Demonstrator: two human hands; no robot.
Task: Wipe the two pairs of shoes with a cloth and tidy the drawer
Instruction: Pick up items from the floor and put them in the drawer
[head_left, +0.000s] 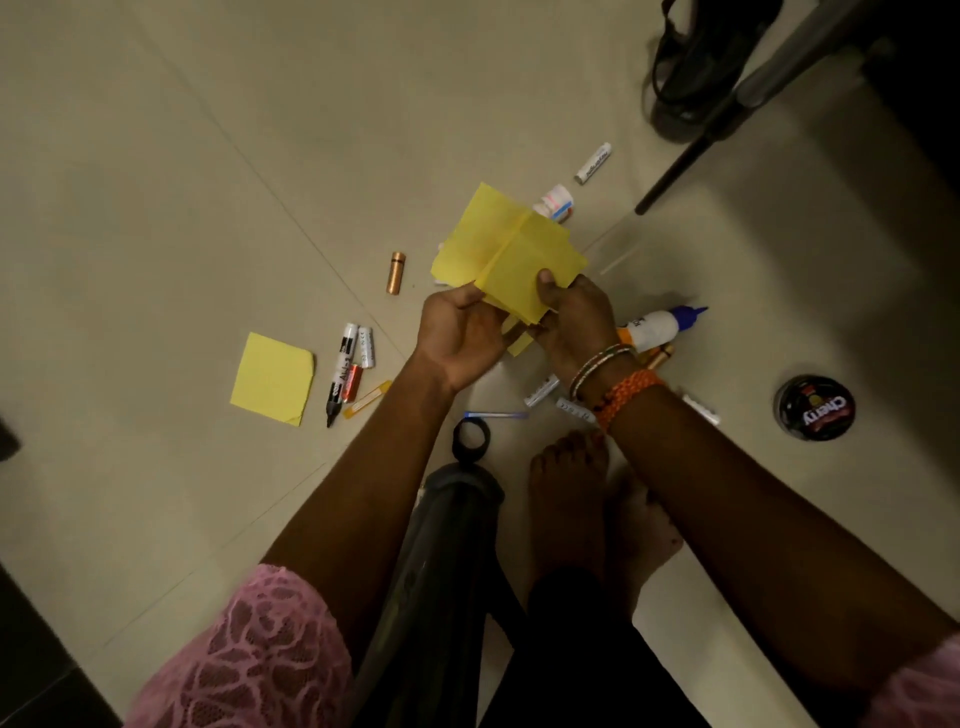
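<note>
While your left hand (457, 332) and right hand (566, 312) both pinch the loose yellow sticky notes (509, 249) above the floor clutter, square the edges flush, then stack them on the pad (272, 376) lying left.
</note>
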